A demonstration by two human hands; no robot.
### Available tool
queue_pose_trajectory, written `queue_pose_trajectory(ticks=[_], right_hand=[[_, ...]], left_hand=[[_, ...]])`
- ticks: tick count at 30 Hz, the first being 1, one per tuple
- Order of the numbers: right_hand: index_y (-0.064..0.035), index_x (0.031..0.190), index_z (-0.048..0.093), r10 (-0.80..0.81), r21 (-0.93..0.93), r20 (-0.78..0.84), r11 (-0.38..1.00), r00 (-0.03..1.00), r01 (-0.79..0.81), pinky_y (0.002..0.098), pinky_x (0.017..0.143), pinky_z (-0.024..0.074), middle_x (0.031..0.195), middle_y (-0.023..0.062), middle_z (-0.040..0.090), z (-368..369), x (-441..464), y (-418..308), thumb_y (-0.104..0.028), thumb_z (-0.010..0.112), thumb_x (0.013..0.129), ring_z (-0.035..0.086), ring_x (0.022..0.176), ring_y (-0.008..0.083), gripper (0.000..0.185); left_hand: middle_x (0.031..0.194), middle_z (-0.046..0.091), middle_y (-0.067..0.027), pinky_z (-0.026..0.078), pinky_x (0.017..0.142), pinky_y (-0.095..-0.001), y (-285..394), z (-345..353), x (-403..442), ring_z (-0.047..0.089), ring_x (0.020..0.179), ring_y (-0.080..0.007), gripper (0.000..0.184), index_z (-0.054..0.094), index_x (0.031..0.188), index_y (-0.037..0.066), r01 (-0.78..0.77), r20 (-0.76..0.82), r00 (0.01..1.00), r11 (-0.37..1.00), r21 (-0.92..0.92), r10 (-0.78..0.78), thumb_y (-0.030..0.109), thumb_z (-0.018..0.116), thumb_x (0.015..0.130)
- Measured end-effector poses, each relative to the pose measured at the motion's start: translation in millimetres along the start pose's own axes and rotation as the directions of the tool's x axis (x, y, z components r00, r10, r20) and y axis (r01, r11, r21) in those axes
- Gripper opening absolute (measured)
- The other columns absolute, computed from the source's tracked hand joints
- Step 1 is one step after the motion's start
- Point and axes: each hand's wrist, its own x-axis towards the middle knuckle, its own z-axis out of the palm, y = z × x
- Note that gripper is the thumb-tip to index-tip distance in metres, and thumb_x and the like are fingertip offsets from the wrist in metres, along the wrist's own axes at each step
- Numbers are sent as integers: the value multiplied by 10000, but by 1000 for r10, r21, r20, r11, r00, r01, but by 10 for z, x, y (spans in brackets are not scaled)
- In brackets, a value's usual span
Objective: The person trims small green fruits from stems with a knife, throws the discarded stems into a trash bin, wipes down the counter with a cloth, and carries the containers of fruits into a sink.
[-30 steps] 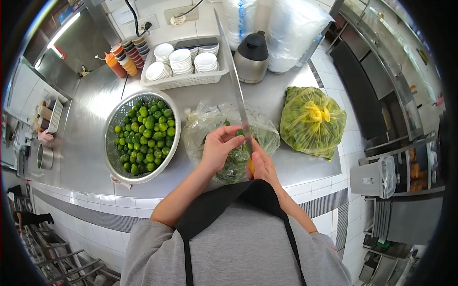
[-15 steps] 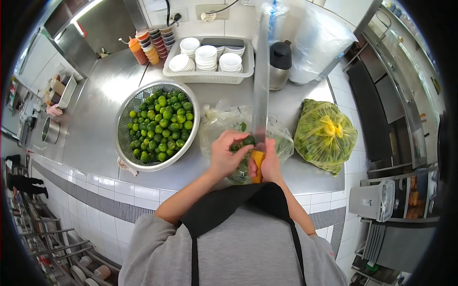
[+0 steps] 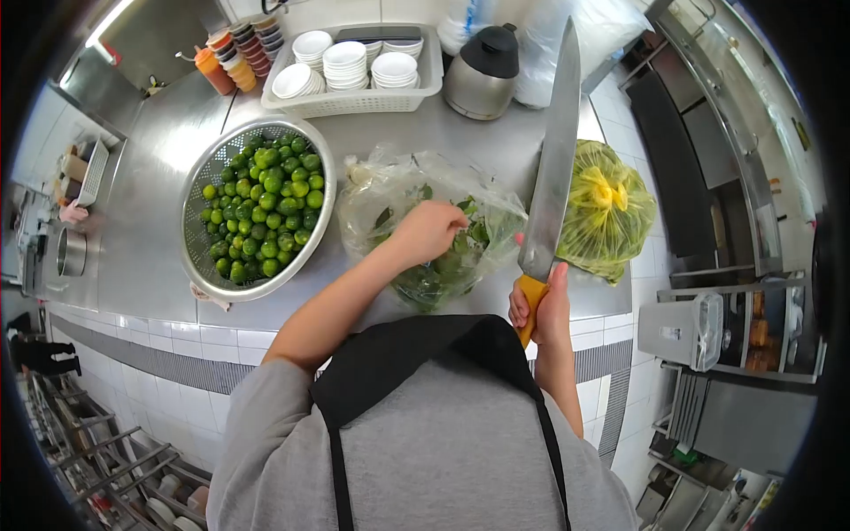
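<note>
My right hand [image 3: 544,305] is wrapped round the yellow handle of a long, broad-bladed knife [image 3: 556,150], whose blade points up and away from me. My left hand [image 3: 431,232] is over the opening of a clear plastic bag [image 3: 367,186], fingers curled in a pinch; what they hold, if anything, is hidden. Green leaves and stems [image 3: 476,232] lie inside this bag. To the left stands a perforated metal colander [image 3: 193,199] heaped with small green limes [image 3: 266,208].
A tied bag of greens [image 3: 611,208] sits at the right of the steel counter [image 3: 146,257]. Behind are a white basket [image 3: 354,104] with stacked dishes, a steel jug [image 3: 482,75], sauce bottles [image 3: 212,71] and lidded cups [image 3: 243,57]. Shelves line the right side.
The knife and my right hand have moved right, away from my left hand. My left hand, which held a green lime by the blade, has shifted over the bag; no lime shows there.
</note>
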Motion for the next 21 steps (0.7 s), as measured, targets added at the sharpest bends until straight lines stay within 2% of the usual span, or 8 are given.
queue_pose_trajectory(ticks=[2, 5, 8, 11, 12, 14, 17, 21], right_hand=[[-139, 1305, 331, 0, 6, -2, 1000, 1000, 0, 237, 360, 332, 453, 14, 340, -46, -35, 25, -586, 215, 877, 339, 349, 110, 630], [-125, 1338, 293, 13, -52, -60, 999, 998, -16, 233, 350, 319, 444, 5, 312, -33, -71, 56, -613, 191, 863, 322, 344, 106, 689], [-120, 1322, 320, 17, -63, -62, 998, 998, -21, 226, 362, 324, 467, 10, 339, -29, -60, 95, -588, 240, 872, 344, 365, 101, 655], [-116, 1313, 337, -35, -105, -4, 994, 999, 35, 221, 373, 329, 488, 16, 363, 6, -45, 81, -557, 294, 882, 359, 382, 97, 618], [-112, 1312, 339, -60, -124, 22, 990, 998, 62, 220, 374, 328, 492, 16, 365, 35, -35, 85, -551, 305, 882, 359, 384, 95, 615], [-98, 1323, 328, -49, -192, 21, 980, 999, 52, 223, 374, 326, 502, 16, 395, 79, 11, 130, -511, 316, 897, 373, 397, 91, 594], [-90, 1330, 328, -26, -338, 40, 941, 999, 38, 224, 401, 348, 510, 3, 415, 194, 131, 166, -426, 338, 918, 413, 435, 82, 532], [-105, 1328, 345, -124, -432, 117, 887, 985, 163, 218, 492, 377, 535, -1, 427, 447, 212, 99, -272, 454, 903, 418, 488, 71, 470]], left_hand=[[795, 593, -140, 459, 700, -382, -52, 202, 128, 571, 767, -313, 171, 612, 844, 24, 19, 162, 987, 1000, 2, -19, 114, 596, 700], [818, 600, -144, 458, 707, -391, 87, 371, 216, 570, 772, -323, 218, 609, 862, 26, -16, 61, 998, 994, 104, 9, 127, 621, 670], [926, 590, -148, 472, 712, -349, 37, 393, 315, 594, 786, -271, 302, 587, 951, 27, 57, 168, 983, 990, 127, -78, 130, 626, 669], [1004, 579, -122, 482, 701, -289, 133, 121, 132, 604, 816, -191, 305, 555, 1030, 12, 288, 189, 948, 941, -176, -255, 94, 582, 737], [1009, 575, -109, 482, 703, -275, 128, 58, 57, 599, 830, -175, 303, 542, 1056, 8, 372, 207, 927, 832, -413, -312, 81, 561, 762], [1020, 569, -85, 481, 706, -247, 123, -55, -119, 588, 858, -143, 301, 517, 1106, 1, 457, 284, 869, 436, -775, -406, 55, 518, 811], [1000, 574, -68, 477, 733, -239, 195, -205, -298, 578, 892, -149, 294, 508, 1130, -6, 366, 279, 891, 203, -908, -357, 12, 488, 837], [1021, 577, -76, 462, 784, -259, 210, -218, -410, 566, 910, -140, 311, 511, 1132, -9, 255, 172, 902, 167, -953, -396, -4, 522, 822]])
